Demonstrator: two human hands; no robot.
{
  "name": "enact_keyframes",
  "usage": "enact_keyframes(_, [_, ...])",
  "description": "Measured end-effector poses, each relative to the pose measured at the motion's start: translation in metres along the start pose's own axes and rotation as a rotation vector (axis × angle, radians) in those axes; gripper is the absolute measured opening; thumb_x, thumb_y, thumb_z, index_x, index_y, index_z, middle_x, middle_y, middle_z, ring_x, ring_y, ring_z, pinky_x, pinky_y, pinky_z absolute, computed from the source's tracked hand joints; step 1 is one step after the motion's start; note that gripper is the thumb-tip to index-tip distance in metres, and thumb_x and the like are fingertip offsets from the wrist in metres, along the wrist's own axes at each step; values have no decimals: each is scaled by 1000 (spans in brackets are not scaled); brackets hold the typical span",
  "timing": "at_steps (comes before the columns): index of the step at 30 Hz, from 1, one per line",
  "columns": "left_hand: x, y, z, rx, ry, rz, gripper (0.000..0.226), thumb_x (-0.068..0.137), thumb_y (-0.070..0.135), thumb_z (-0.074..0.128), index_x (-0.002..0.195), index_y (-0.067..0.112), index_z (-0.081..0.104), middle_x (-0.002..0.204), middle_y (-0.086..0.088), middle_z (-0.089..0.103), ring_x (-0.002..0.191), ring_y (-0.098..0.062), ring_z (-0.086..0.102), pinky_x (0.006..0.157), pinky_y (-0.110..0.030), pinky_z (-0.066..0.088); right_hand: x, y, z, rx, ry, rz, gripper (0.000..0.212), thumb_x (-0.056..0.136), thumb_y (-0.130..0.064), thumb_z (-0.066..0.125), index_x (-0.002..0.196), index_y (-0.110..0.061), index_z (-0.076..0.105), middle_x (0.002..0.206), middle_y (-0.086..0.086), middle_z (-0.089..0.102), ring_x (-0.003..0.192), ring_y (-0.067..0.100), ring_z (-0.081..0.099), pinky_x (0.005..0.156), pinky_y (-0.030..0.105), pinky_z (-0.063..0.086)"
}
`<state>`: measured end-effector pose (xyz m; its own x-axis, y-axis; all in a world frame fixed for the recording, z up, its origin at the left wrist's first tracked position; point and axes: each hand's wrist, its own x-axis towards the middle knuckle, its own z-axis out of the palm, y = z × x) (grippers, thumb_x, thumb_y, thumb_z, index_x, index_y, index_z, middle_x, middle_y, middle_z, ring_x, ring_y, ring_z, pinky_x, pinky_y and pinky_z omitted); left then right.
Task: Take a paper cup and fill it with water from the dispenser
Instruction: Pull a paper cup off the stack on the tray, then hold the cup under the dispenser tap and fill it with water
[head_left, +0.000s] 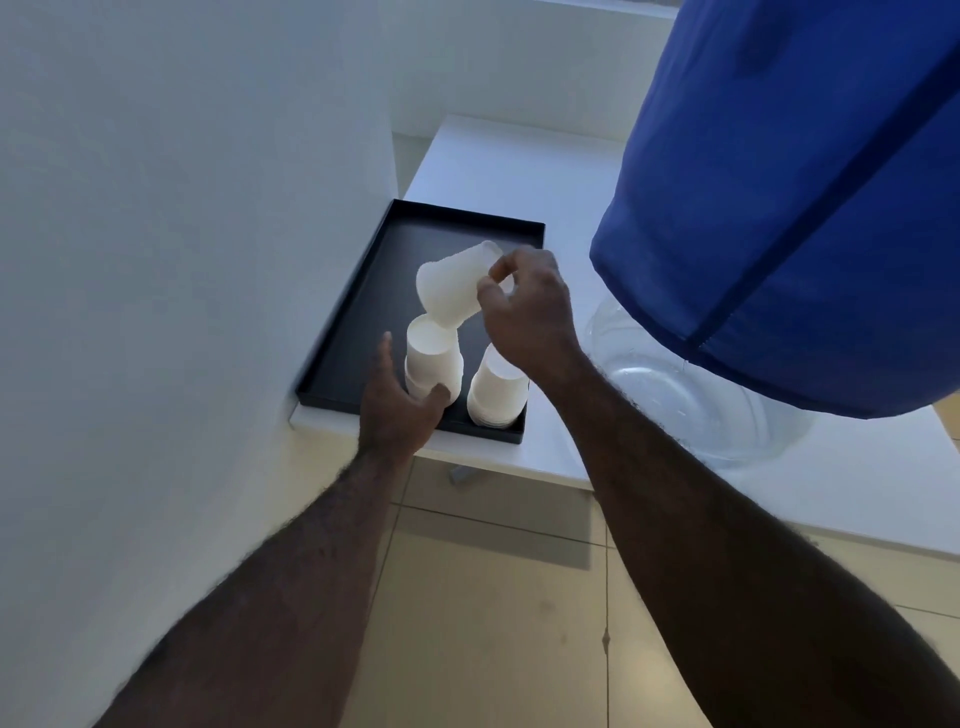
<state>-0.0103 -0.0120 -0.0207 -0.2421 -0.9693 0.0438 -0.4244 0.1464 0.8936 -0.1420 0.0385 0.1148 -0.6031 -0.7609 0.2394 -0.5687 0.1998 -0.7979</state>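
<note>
A white paper cup (451, 287) hangs tilted on its side above a black tray (358, 332), pinched at one end by my right hand (530, 306). Below it two stacks of upside-down white cups stand in the tray: a left stack (434, 358) and a right stack (497, 389). My left hand (402, 410) grips the left stack near its base, thumb against its side. At the right, the water dispenser's large bottle is draped in a blue cloth cover (789, 208), and its clear lower part (691, 395) rests on the white table (498, 171).
A white wall (182, 208) runs close along the tray's left side. The table's front edge lies just below the tray, with beige floor tiles (493, 597) underneath. A grey table leg bracket (460, 474) shows under the edge.
</note>
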Motion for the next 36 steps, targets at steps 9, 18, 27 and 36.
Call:
enact_keyframes(9, [-6,61,-11,-43,262,484,73,95,54,37,144,-1,32,140,-21,46,124,-34,49,100,-52,45,-26,6,-12,1131,-84,637,15,92,-11,52,106,-10,51,112,13,56,105,31,58,82,31,53])
enact_keyframes(18, [-17,99,-2,-50,196,573,73,87,47,58,138,-2,43,122,-16,58,107,-13,55,74,-33,55,-57,26,-27,1316,-196,738,31,90,-17,52,119,-6,55,114,13,61,103,31,63,98,44,51])
enact_keyframes(27, [-65,89,13,120,11,679,71,83,33,62,139,-4,40,131,-20,49,119,-24,49,96,-27,44,-110,69,-32,91,-41,104,90,80,-35,75,147,-20,17,149,6,37,124,16,47,86,12,47])
enact_keyframes(36, [-105,63,19,223,-125,739,73,74,28,74,134,-2,45,126,-18,50,118,-12,43,96,-23,43,-170,104,-44,912,-234,532,61,89,-12,58,143,-24,32,133,2,56,115,12,59,89,20,52])
